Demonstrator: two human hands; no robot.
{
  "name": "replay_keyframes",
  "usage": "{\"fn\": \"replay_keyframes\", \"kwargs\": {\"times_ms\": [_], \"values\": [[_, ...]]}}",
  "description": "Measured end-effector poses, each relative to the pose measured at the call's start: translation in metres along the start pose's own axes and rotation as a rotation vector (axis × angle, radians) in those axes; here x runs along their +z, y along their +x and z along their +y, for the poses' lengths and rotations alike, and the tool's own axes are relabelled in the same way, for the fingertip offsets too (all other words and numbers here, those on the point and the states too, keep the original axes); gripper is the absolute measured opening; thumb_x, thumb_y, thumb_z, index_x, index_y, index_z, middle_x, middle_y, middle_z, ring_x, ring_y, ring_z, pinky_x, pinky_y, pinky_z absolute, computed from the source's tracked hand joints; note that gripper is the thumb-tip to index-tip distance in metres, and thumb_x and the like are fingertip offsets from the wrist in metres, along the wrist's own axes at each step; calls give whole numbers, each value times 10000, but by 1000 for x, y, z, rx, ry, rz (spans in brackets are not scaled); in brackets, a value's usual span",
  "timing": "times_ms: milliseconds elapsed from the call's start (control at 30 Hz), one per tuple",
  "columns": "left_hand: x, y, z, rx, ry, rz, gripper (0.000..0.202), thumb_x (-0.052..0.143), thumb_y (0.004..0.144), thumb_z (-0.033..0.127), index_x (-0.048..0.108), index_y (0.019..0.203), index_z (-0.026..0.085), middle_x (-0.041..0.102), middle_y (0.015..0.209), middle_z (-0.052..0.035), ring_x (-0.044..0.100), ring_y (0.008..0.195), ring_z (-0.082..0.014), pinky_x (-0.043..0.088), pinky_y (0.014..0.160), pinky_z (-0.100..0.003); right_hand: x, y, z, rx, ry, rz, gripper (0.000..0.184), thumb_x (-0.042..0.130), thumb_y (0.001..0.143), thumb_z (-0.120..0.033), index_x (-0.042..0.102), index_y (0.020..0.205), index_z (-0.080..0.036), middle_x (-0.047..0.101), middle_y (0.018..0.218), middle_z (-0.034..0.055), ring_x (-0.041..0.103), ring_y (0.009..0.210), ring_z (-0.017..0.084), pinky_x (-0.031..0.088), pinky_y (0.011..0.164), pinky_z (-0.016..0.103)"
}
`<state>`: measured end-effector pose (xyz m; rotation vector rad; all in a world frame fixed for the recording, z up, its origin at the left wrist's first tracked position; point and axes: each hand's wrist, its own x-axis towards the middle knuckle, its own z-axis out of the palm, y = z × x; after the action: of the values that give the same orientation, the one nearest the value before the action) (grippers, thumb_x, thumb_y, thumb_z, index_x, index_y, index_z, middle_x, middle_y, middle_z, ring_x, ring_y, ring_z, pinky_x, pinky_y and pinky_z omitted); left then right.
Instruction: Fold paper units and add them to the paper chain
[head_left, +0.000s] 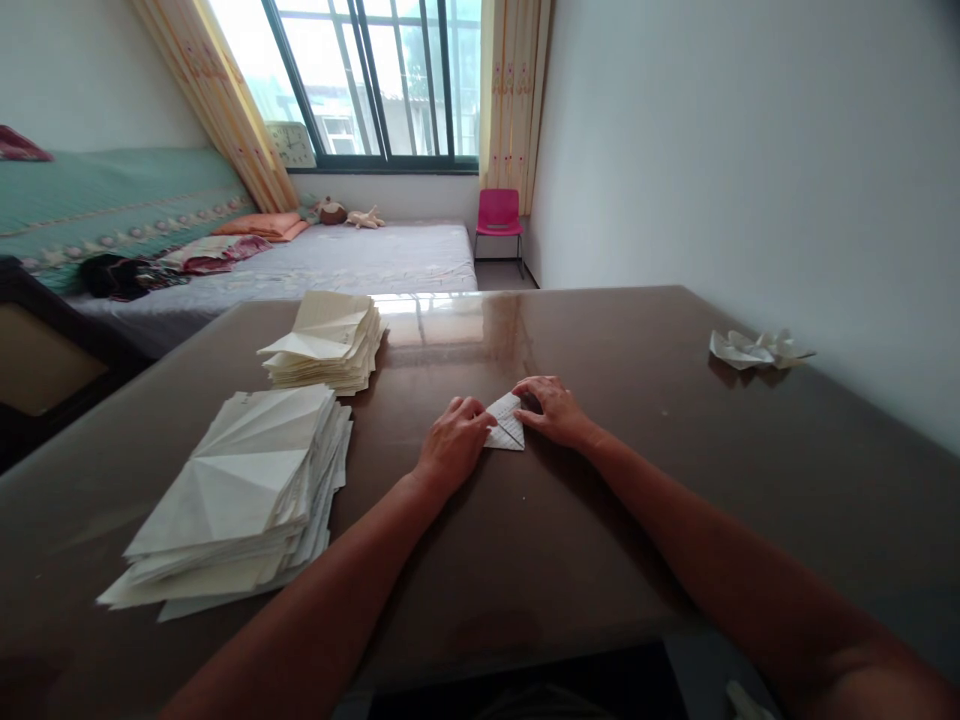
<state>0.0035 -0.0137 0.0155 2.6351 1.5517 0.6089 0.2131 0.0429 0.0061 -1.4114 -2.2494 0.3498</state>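
A small piece of folded white paper [507, 424] lies on the brown table [585, 560], its near end narrowing toward a corner and a dark line running across it. My left hand [455, 440] is at its left side, with the fingers bent together and gripping that edge. At the upper right edge, my right hand [553, 408] has its thumb and curled fingers closed on the paper. The fingertips of both hands cover parts of the sheet.
To the left stand a large stack of creased white paper [240, 470] and a smaller cream paper stack [330, 340]. Some folded paper pieces [750, 349] lie at the far right, near the wall. Beyond the table are a bed [405, 255] and a pink chair [499, 212].
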Motion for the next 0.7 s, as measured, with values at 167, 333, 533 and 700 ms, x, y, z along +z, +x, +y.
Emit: {"fn": "replay_keyframes", "kwargs": {"times_ms": [167,333,533,700], "values": [[-10,-5,11,96,102,-118,243,443,934,318,664,990,233,612,982,-52,516,932,-186,475,794,-290,1,-1,4,-130,-86,-12,390,550,867,-339,566,1249,-261,564,1272,65,451,1161,251,387,951,410],[-14,-7,14,132,117,-159,231,454,935,321,668,1014,282,617,1009,-22,504,932,-174,460,725,-247,-2,2,-1,-273,-146,-147,473,444,930,-398,434,1387,-277,499,1374,61,390,1245,250,335,985,416],[-14,-5,10,57,145,-166,260,464,920,236,677,1056,294,596,965,-38,515,922,-179,466,754,-266,-22,1,-11,-206,-252,-183,367,542,858,-503,631,1116,-258,623,1144,74,509,1083,245,368,864,364],[-13,-7,17,29,80,-127,273,456,915,288,646,1099,222,604,1034,-73,521,979,-205,469,873,-328,-35,-9,-20,-76,-310,-298,290,556,838,-499,653,831,-227,692,883,43,613,793,183,369,641,261]]}}
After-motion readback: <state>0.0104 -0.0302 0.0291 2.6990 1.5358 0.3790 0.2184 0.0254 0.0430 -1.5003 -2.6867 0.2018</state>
